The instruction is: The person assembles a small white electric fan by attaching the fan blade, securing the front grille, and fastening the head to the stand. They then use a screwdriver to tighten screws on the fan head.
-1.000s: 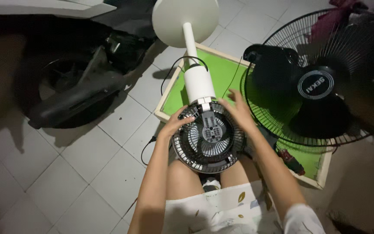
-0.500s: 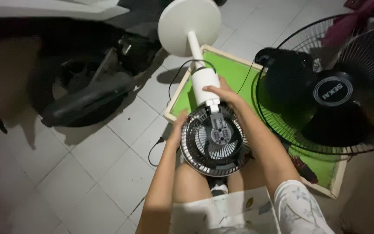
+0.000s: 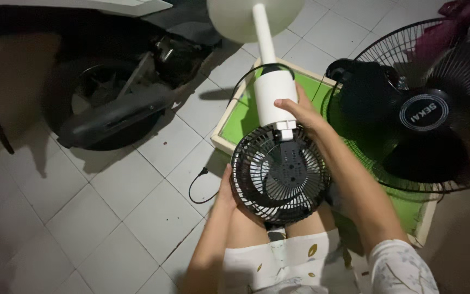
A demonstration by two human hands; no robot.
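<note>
Small black fan cage (image 3: pixel 279 174) resting on lap, back side up. Left hand (image 3: pixel 226 188) cupped loosely against cage rim; right hand (image 3: pixel 299 111) wrapped around white stand neck (image 3: pixel 272 98). Large black fan (image 3: pixel 414 103) just beside, on green tray (image 3: pixel 235 122).

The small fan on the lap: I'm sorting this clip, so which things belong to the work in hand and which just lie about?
In hand:
- small fan with black grille, resting on the lap
- its white stand column and round base
- left hand on the grille's rim
- right hand around the column

Lying about:
- big black fan
- green-topped tray
- scooter wheel
- loose cable
</note>
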